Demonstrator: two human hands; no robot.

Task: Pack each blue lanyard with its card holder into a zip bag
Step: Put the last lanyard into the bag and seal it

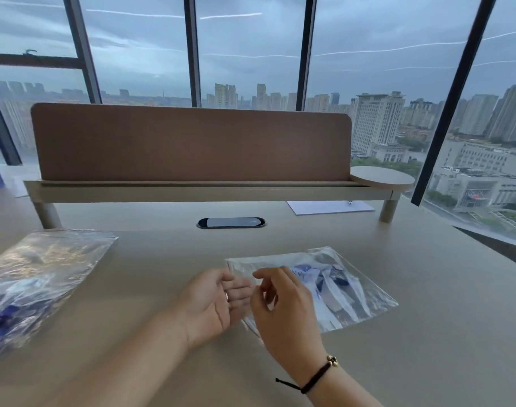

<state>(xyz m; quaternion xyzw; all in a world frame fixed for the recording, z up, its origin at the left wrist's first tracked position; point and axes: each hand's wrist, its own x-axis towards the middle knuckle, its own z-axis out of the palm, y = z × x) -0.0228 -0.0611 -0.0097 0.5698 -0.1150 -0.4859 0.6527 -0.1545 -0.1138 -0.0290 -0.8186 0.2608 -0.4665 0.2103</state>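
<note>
You had the zip bag (344,286) flat on the surface (162,259), blue lanyard (333,279) already inside, its mouth edge pointing toward your hands and its length running away to the right. Your left hand (212,301) lay relaxed, palm up, at that mouth; your right hand (283,306) pinched the edge, nearer the seal.

A clear zip bag (347,277) holding a blue lanyard (328,282) is laid flat on a desk (427,333). Its left edge is touched by the left hand (212,301), palm up, and pinched by the right hand (283,304).
</note>
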